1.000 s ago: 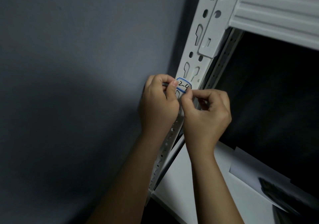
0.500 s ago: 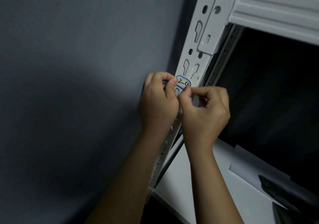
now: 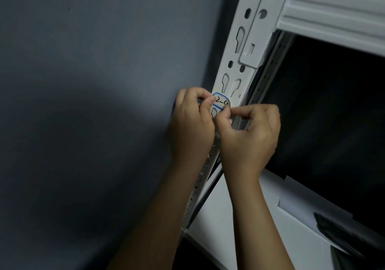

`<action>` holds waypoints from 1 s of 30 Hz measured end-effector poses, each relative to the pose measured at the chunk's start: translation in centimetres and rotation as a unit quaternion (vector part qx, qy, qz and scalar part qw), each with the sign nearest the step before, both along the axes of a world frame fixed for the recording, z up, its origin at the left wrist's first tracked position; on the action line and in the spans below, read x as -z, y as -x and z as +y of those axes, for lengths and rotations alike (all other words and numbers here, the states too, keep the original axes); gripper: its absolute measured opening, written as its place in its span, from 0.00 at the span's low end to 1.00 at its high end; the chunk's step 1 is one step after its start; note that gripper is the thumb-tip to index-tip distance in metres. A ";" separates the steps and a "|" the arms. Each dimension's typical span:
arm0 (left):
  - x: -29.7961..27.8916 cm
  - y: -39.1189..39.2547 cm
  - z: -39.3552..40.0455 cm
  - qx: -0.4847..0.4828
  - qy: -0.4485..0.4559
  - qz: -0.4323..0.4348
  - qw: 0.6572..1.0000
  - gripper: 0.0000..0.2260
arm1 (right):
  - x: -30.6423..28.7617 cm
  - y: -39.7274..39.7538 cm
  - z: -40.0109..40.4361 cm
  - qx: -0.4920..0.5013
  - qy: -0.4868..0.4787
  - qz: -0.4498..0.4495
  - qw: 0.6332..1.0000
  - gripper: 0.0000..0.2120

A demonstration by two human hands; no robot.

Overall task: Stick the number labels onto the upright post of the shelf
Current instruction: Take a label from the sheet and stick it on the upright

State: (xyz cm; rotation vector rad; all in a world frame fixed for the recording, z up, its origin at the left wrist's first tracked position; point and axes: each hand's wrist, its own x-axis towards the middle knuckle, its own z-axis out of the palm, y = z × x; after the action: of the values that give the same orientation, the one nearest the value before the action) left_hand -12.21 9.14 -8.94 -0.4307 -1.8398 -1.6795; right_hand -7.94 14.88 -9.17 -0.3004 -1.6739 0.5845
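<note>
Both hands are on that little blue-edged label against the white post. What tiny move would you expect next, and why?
Probably pressing the label flat. The left hand pinches its left end and the right hand its lower right corner, and it already lies across the white post just under a pair of slots. So a thumb rubbing across it should seat it, then the fingers let go.

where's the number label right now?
Head view, centre: the label lies against the white post, just below a pair of keyhole slots, pinched between the left hand and right hand.
</note>
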 end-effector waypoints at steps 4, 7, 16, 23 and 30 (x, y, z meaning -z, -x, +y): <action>-0.3 -0.2 -0.4 0.009 -0.019 0.003 1.000 0.05 | -0.5 -0.5 0.2 -0.032 0.057 0.012 0.998 0.16; -0.5 0.0 -0.8 0.080 -0.068 -0.062 0.993 0.08 | -0.5 -0.6 0.8 -0.159 0.166 0.038 0.972 0.18; 0.1 1.0 -1.1 0.273 -0.140 -0.187 0.933 0.15 | -1.6 -0.1 -0.4 -0.259 0.269 0.034 0.927 0.23; -0.2 0.9 -1.8 0.312 -0.139 -0.194 0.920 0.18 | -2.3 0.8 -1.3 -0.142 0.237 -0.012 0.961 0.28; -0.3 0.7 -2.0 0.313 -0.125 -0.186 0.923 0.13 | -2.9 -0.3 0.5 -0.210 0.245 -0.044 0.946 0.21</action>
State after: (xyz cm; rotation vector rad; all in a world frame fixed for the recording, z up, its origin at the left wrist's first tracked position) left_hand -12.91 7.18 -8.66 -0.6775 -1.8133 -2.5456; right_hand -7.61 15.41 -6.32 -0.3280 -1.6690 1.3321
